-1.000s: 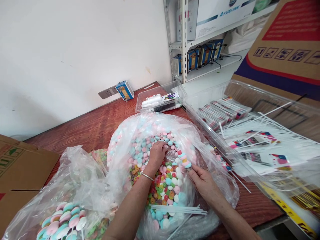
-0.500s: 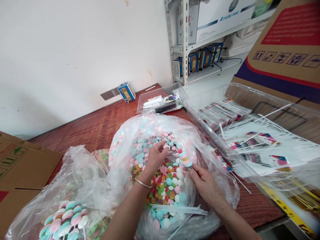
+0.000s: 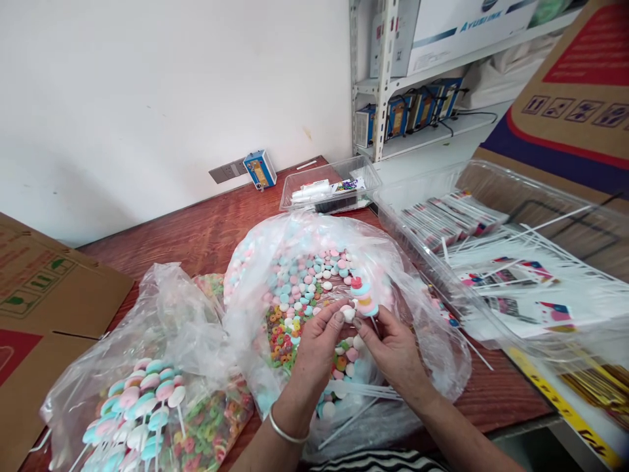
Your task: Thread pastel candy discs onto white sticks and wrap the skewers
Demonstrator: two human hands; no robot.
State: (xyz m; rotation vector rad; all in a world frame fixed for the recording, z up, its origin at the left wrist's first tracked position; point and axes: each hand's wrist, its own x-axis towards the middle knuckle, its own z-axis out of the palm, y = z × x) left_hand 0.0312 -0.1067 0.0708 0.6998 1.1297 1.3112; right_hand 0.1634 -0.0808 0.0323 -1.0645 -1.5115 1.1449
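Observation:
Inside a large clear plastic bag (image 3: 393, 252) lie loose pink, blue and white button-shaped candies (image 3: 299, 272) and small coloured candy rings (image 3: 282, 337). My left hand (image 3: 314, 344) is closed, pinching a white round candy (image 3: 348, 314) between thumb and fingertips. Beside it, my right hand (image 3: 396, 351) is closed on a candy skewer (image 3: 363, 298), with red, blue, pink and yellow pieces stacked on a white stick. The right thumb is close to the white candy; whether it touches cannot be made out. White sticks (image 3: 366, 390) lie across the bag below my hands.
Finished candy skewers (image 3: 142, 406) rest on another plastic bag at left, near a cardboard box (image 3: 54, 282). A clear tray (image 3: 417, 252) with sticks and printed packets stands right. A smaller tray (image 3: 289, 196), a blue box (image 3: 260, 170) and metal shelving (image 3: 383, 85) are behind.
My left hand has come from the candies farther back in the bag toward my right hand, and now shows a white candy. The skewer has tipped more upright. The view has shifted slightly.

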